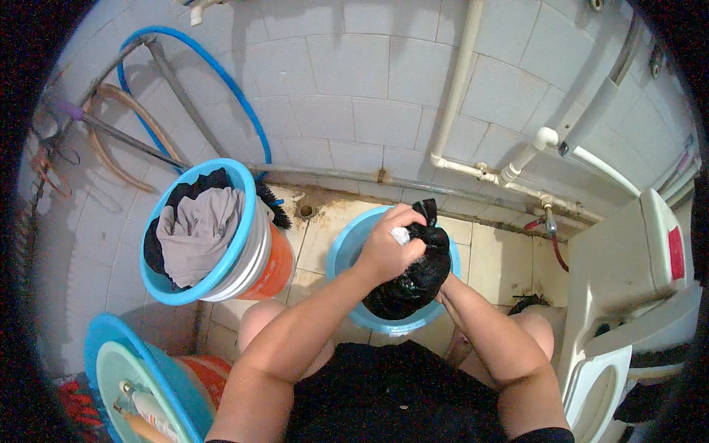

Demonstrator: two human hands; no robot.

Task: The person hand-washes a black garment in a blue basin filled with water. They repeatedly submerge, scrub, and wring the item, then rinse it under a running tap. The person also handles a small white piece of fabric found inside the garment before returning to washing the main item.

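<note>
A wet, shiny black cloth garment (402, 295) is bunched up over a light blue basin (342, 247) on the floor in front of me. My left hand (391, 247) is closed at the top of the garment, its thumb and fingers curled round a small white thing (399, 235) that could be soap. Under the right side of the cloth, my right hand (442, 294) supports the bundle. Most of that hand's fingers are hidden by the garment. Part of the cloth sticks up beyond my left hand.
Left stands an orange-and-white bucket (269, 258) below a blue basin (151, 273) of grey and black clothes (203, 229). Nearer, a green basin (111, 362) holds a bottle (151, 406). A white toilet (617, 251) stands right; pipes (458, 88) and a blue hose (236, 85) line the wall.
</note>
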